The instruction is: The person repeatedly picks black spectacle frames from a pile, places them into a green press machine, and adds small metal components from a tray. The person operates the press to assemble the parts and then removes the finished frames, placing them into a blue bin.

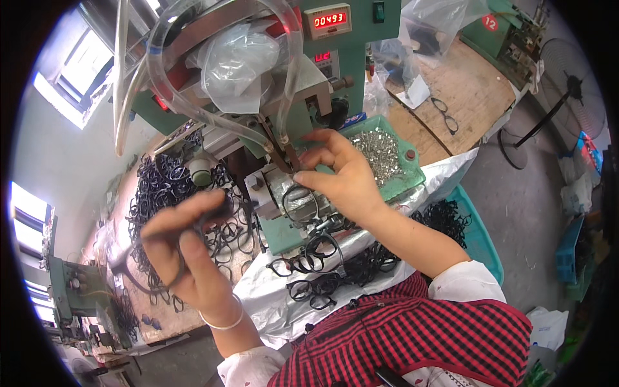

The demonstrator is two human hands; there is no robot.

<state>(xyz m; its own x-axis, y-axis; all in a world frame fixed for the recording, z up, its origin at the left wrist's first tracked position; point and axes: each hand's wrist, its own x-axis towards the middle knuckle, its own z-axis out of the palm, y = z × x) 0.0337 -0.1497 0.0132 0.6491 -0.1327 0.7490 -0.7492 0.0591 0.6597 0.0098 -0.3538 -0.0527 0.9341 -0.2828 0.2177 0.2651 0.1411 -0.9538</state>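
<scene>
My left hand [193,267] is raised over the left part of the bench, its fingers curled round a dark eyeglass frame [132,280]; both are smeared by motion. At the green machine [348,61], my right hand [348,184] pinches another black eyeglass frame [285,201] under the machine's tooling [287,158]. One rim shows below my thumb, while the rest is hidden by the fingers and the machine. Several black eyeglass frames [322,251] hang or lie in front of the machine, close to my body.
A large heap of black frames [164,184] covers the bench left of the machine. Beyond my right hand stands a green tray [412,169] of small metal parts. A teal basket [487,248] holds more frames. Clear hoses [293,64] hang around the tooling; a fan [570,97] stands at right.
</scene>
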